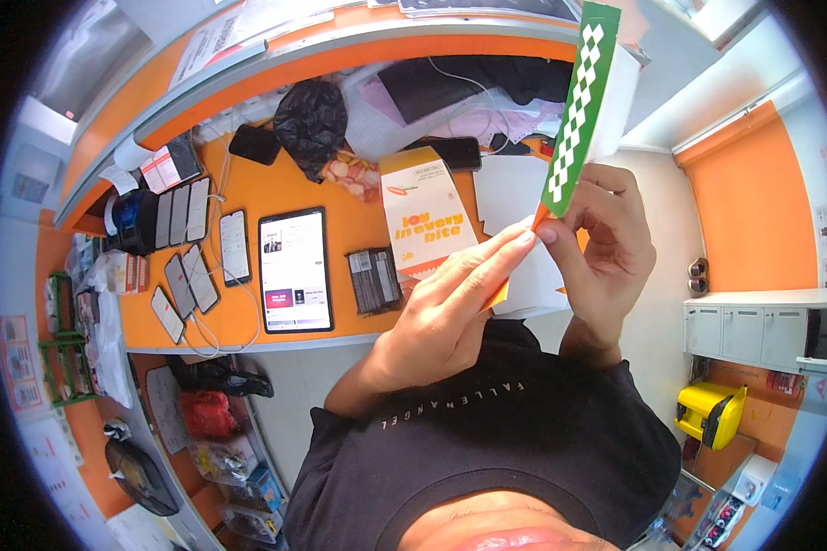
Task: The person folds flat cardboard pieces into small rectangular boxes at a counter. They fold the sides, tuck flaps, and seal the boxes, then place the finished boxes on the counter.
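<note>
A cardboard food box (579, 110) is raised over the right part of the desk, its narrow green side with white diamonds facing me and a pale panel behind it. My right hand (613, 243) is closed on its lower end, thumb and fingers pinching the orange corner. Fingers pressed together, my left hand (455, 308) grips the same corner from the other side. An orange-yellow flap shows under the left fingers. Just beyond the left hand lies a white and yellow printed food carton (424, 197) on the desk. A dark flat packet (374, 280) sits beside that carton.
Left of the packet lies a lit tablet (297, 271). Several phones (193, 275) with white cables cover the desk's left part. A black plastic bag (311, 119) stands at the back, under an orange-edged shelf (358, 48). White sheets (515, 197) lie right of the carton.
</note>
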Action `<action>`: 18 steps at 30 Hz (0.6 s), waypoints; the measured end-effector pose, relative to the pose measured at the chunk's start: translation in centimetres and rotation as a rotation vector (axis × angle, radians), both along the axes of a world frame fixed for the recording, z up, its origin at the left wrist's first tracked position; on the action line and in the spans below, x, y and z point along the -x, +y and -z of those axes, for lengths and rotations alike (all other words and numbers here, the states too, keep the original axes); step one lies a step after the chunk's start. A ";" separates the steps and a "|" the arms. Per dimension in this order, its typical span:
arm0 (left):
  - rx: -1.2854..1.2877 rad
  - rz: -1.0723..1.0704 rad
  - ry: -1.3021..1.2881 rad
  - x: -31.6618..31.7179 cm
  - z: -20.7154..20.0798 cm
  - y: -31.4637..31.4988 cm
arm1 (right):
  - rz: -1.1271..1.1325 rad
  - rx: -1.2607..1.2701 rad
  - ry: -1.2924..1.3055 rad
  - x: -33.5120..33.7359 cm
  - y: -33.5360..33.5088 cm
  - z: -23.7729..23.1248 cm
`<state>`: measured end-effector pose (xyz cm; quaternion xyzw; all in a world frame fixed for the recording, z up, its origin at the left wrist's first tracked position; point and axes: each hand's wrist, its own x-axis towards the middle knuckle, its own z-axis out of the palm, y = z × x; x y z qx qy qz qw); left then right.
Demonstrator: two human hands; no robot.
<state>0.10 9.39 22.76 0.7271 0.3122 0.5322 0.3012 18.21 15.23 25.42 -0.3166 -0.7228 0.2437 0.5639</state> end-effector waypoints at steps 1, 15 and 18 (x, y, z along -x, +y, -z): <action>-0.026 -0.027 0.027 0.0 -0.2 0.1 | -0.001 0.002 0.056 0.2 0.1 0.0; -0.229 -0.381 -0.152 -1.3 -0.3 4.9 | -0.168 0.503 0.476 1.2 0.9 5.2; -0.067 -0.404 -0.439 -1.6 0.9 4.5 | -0.175 0.513 0.484 2.0 1.7 5.9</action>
